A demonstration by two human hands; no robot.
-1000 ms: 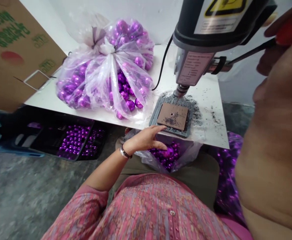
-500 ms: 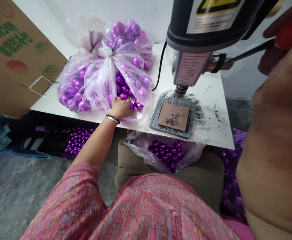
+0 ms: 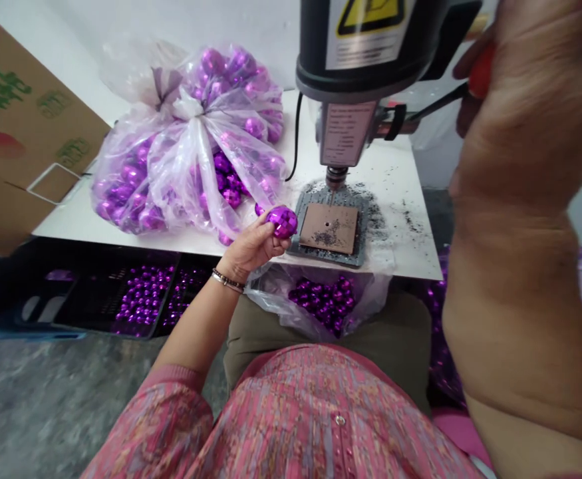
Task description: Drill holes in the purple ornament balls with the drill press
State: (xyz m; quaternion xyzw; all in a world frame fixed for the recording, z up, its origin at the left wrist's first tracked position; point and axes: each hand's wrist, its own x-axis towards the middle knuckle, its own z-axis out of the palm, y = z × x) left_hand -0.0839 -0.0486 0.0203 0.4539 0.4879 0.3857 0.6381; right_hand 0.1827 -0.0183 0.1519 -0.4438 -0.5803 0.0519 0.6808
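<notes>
Between the fingers of my left hand [image 3: 255, 247] is a shiny purple faceted ball [image 3: 282, 222], held just left of the drill press base [image 3: 360, 247]. My right hand [image 3: 535, 73], large and close at the upper right, is wrapped round the red knob [image 3: 481, 72] of the press lever [image 3: 437, 106]. Below the drill chuck [image 3: 336, 177], a thin bit points down at a brown square block [image 3: 328, 229] with a small hole and dark shavings on it. Clear plastic bags [image 3: 181, 159] full of purple balls lie left of the press, one of them open toward me.
The press's black motor housing [image 3: 370, 53] fills the top. Dark shavings [image 3: 378, 223] litter the white table [image 3: 405, 259]. On my lap sits an open bag of purple balls [image 3: 323, 299]. Black crates [image 3: 144, 299] with more balls stand lower left, beneath a cardboard box [image 3: 31, 146].
My left hand has come away from the open bag, moving right and toward me with a purple ball. My right hand stays on the lever knob. The whole view has shifted slightly.
</notes>
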